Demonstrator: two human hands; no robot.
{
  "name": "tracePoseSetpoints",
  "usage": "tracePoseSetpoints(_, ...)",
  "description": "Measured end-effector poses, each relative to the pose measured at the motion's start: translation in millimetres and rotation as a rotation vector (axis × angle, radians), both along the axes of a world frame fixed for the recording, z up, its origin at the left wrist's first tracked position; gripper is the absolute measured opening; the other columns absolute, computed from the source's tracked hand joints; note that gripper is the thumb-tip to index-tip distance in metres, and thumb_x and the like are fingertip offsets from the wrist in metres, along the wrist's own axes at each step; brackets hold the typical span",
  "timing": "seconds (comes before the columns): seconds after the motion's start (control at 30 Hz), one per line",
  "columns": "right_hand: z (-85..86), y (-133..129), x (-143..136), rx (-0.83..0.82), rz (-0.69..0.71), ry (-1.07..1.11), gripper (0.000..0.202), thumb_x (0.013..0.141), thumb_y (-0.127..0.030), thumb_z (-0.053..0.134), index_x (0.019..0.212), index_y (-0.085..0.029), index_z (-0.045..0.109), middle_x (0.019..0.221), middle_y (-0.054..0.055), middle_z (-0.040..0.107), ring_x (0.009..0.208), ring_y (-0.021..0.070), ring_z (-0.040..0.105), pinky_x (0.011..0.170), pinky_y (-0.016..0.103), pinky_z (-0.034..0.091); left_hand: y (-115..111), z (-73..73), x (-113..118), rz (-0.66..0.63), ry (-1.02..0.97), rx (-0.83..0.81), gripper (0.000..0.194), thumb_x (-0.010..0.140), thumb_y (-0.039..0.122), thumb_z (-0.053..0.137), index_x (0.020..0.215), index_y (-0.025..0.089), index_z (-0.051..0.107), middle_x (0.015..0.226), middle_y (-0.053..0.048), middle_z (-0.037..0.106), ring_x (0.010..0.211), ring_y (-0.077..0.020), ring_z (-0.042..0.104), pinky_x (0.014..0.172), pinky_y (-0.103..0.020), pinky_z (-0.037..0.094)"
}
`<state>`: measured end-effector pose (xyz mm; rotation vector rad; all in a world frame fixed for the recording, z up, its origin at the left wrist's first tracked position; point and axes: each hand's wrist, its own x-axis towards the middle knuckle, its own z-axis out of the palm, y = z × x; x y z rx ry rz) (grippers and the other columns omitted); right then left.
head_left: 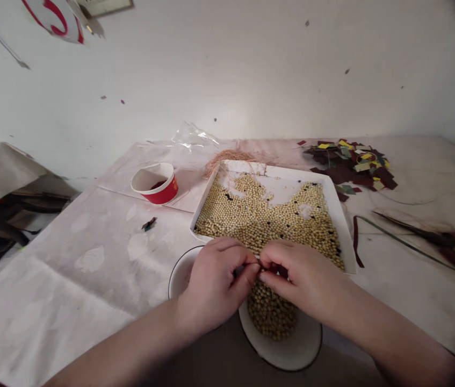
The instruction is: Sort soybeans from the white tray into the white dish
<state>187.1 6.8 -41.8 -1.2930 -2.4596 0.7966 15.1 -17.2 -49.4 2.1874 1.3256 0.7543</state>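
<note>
My left hand (216,285) and my right hand (305,274) meet at the fingertips, each closed in a pinch. Whatever they hold between them is too small to make out. Directly below is a white, dark-rimmed bowl (310,338) with a heap of small round yellowish-brown beans or beads (273,317). A second white bowl (179,274) sits to the left, mostly hidden behind my left hand. Just beyond my fingers lies a shallow white tray (344,231), spread with pale yellow round beans or beads (227,215) and some dark ones.
A red-and-white paper cup (161,191) with dark bits stands at the left. Behind the tray are reddish fibres (231,157) and clear plastic (193,137). Dark and yellow scraps (352,161) are piled back right; scissors (448,239) and a green strip (404,242) lie at right.
</note>
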Motion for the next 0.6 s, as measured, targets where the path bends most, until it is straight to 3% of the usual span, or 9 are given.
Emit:
tracePoseSetpoints(0.2, 2.4, 2.0, 12.5, -0.016, 0.064, 0.013, 0.012, 0.073, -0.012, 0.054, 0.079, -0.021, 0.058, 0.078, 0.000, 0.061, 0.069, 0.0139, 0.054, 0.058, 0.024, 0.037, 0.0, 0.1, 0.0, -0.009, 0.005, 0.023, 0.016, 0.084, 0.020, 0.049, 0.070, 0.017, 0.055, 0.070, -0.002, 0.056, 0.071, -0.0143, 0.050, 0.066, -0.027, 0.039)
tracePoseSetpoints(0.37, 2.5, 18.0, 41.4, 0.068, -0.145, -0.011, 0.012, 0.081, -0.021, 0.050, 0.088, -0.023, 0.059, 0.082, 0.002, 0.063, 0.070, 0.0151, 0.057, 0.060, 0.026, 0.040, -0.7, 1.1, 0.2, -0.025, -0.004, 0.014, 0.013, 0.084, 0.018, 0.048, 0.072, 0.017, 0.053, 0.072, 0.000, 0.056, 0.072, -0.0134, 0.050, 0.067, -0.027, 0.038)
tracePoseSetpoints(0.47, -8.4, 31.3, 55.0, 0.114, -0.215, -0.179, 0.009, 0.080, -0.024, 0.051, 0.081, -0.021, 0.059, 0.078, 0.003, 0.062, 0.067, 0.0165, 0.056, 0.058, 0.027, 0.038, -0.6, 1.7, 0.7, -0.022, 0.003, 0.016, 0.013, 0.083, 0.016, 0.048, 0.071, 0.017, 0.053, 0.072, 0.000, 0.056, 0.072, -0.0132, 0.049, 0.067, -0.027, 0.037)
tracePoseSetpoints(0.6, -28.8, 42.7, 61.2, 0.095, -0.163, -0.311, 0.006, 0.076, -0.020, 0.052, 0.074, -0.019, 0.057, 0.074, 0.004, 0.062, 0.065, 0.0171, 0.055, 0.056, 0.027, 0.036, -0.2, 1.4, 0.9, -0.030, 0.012, 0.023, 0.014, 0.083, 0.016, 0.048, 0.070, 0.017, 0.052, 0.070, 0.000, 0.055, 0.071, -0.0134, 0.049, 0.068, -0.028, 0.037)
